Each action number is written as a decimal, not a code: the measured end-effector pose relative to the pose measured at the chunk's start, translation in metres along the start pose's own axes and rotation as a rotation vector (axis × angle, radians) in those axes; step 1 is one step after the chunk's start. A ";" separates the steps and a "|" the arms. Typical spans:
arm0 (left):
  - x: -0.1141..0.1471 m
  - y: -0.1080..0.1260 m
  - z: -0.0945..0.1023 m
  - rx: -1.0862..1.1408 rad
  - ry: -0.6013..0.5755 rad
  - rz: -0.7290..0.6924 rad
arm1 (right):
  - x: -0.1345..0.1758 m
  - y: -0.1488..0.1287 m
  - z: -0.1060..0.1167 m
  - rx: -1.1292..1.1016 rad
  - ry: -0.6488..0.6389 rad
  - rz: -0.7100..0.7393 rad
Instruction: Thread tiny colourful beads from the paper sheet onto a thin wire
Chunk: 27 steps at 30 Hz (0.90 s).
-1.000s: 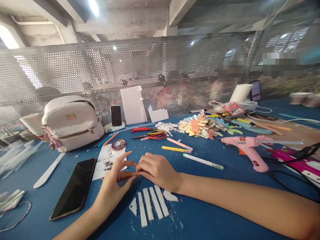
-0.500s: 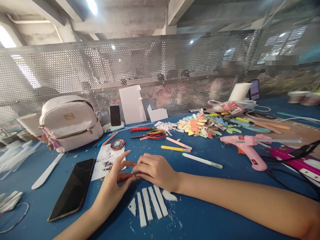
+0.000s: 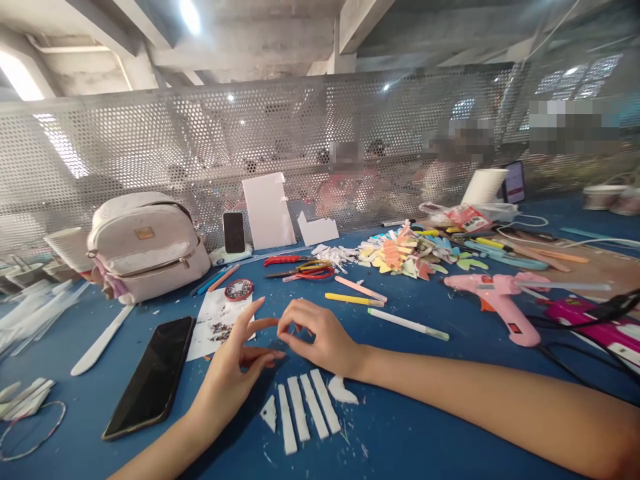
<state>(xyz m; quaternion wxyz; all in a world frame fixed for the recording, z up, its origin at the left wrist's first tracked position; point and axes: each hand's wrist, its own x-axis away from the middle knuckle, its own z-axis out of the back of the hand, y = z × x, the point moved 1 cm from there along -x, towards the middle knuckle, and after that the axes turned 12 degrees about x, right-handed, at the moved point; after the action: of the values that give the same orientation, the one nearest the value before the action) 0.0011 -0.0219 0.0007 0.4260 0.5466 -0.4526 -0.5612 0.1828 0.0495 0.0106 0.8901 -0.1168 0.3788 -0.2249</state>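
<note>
Blue table (image 3: 400, 440) spreads toward the near right. Right hand (image 3: 323, 339) and left hand (image 3: 233, 363) curl thumbs toward fingers; whether either grip pinches anything, I cannot tell. Nearer, four white strips (image 3: 314, 407) point away, far ends leaning left, narrow gaps between long edges.

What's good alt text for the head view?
A person's left hand and right hand, fingertips close, over a blue table with four white strips between two shaped pieces; a large phone lies left, a pink glue gun right.
</note>
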 end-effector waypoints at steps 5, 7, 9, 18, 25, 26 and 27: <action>-0.001 -0.001 0.002 -0.017 0.031 -0.015 | -0.004 0.007 0.002 -0.230 0.071 -0.301; 0.000 -0.001 0.003 -0.040 0.031 -0.042 | -0.005 0.012 0.000 -0.297 0.116 -0.367; 0.000 -0.001 0.005 -0.096 0.001 -0.078 | -0.006 0.020 -0.002 -0.346 0.172 -0.419; -0.006 0.006 0.012 -0.444 -0.143 -0.294 | -0.004 0.025 -0.007 -0.417 0.139 -0.432; -0.014 0.010 0.013 -0.582 -0.306 -0.079 | -0.005 0.018 -0.003 -0.380 0.098 -0.418; -0.015 0.010 0.013 -0.591 -0.340 -0.046 | -0.005 0.018 -0.003 -0.379 0.097 -0.415; -0.015 0.011 0.013 -0.596 -0.368 -0.018 | -0.005 0.018 -0.003 -0.377 0.096 -0.413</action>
<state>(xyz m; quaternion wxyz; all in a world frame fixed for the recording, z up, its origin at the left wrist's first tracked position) -0.0115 -0.0090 0.0146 0.4733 0.2920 -0.3334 -0.7613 0.1831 0.0673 0.0054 0.7690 -0.3440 0.4240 -0.3324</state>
